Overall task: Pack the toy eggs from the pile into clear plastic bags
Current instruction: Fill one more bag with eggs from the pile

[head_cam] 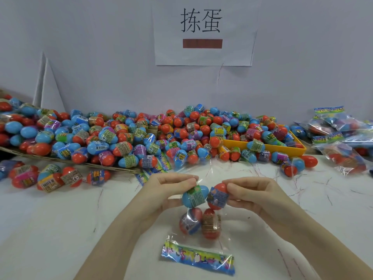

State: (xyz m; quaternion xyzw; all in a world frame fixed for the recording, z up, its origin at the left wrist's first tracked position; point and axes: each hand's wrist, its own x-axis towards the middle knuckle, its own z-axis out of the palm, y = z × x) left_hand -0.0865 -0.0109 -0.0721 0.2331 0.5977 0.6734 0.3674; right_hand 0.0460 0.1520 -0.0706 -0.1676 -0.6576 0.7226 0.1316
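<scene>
**Bag Loading: Two Eggs Seated, Two at the Mouth**

The clear plastic bag [201, 229] lies on the white table [60, 229], its printed header card [197, 259] toward the person and its mouth toward the pile. Two red toy eggs [201, 224] sit inside it side by side, just above the header.

The yellow tray [282, 147] at right holds more eggs. Filled bags [343, 134] lie stacked at far right.

The left hand [169, 190] grips a blue egg [194, 196] together with the bag film — fingers curled over the top, thumb below. The right hand [250, 194] grips a red egg [218, 196] in the same manner. Both forearms converge from the lower corners.

The blue egg's long axis runs roughly left-right, rising slightly to the right. The red egg's axis is tilted, its unlabelled end up and to the right. The two eggs touch at the bag mouth.

The egg pile [161, 134] lies along the wall — well beyond the hands.
</scene>
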